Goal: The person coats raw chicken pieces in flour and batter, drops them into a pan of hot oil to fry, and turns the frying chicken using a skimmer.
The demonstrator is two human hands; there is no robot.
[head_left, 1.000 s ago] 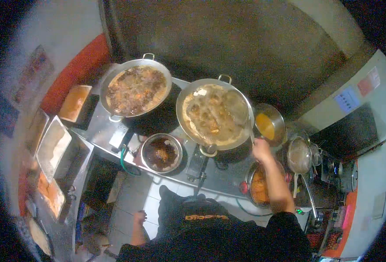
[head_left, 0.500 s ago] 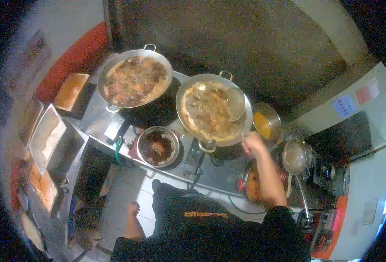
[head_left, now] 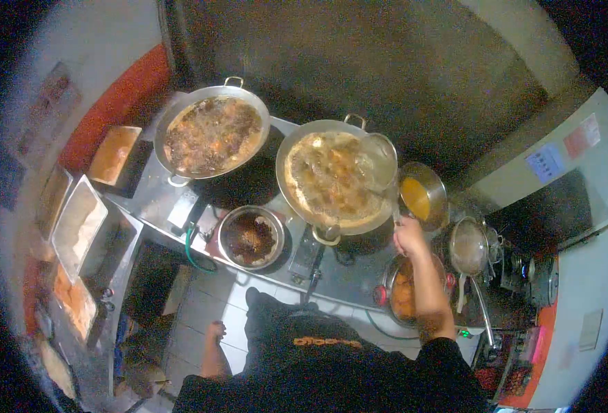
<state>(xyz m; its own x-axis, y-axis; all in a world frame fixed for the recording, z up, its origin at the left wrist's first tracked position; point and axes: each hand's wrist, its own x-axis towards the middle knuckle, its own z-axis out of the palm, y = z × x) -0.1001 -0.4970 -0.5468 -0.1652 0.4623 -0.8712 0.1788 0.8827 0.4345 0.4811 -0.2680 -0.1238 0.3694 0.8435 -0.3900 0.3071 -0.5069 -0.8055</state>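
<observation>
My right hand (head_left: 408, 235) is closed around the handle of a round wire skimmer (head_left: 381, 160). The skimmer's bowl lies over the right side of a wide two-handled pan (head_left: 284, 180), where pieces of food fry in foaming oil (head_left: 328, 182). Down at my left side, away from the counter, hangs my left hand (head_left: 216, 331), fingers curled and holding nothing that I can see. Close to my right hand stands a metal bowl (head_left: 440, 199) with yellow liquid. Under my right forearm is a red-handled pot (head_left: 388, 279) with orange-brown contents, partly hidden.
A second large pan (head_left: 163, 117) of frying food sits at the back left. In front stands a pot (head_left: 222, 237) with dark contents. Long-handled strainers (head_left: 469, 244) lie at the right. Trays of pale (head_left: 83, 227) and orange powder (head_left: 75, 303) line the left.
The skimmer has shifted right and slightly back, toward the pan's rim. My right hand has moved a little right with its handle. My left hand still hangs down.
</observation>
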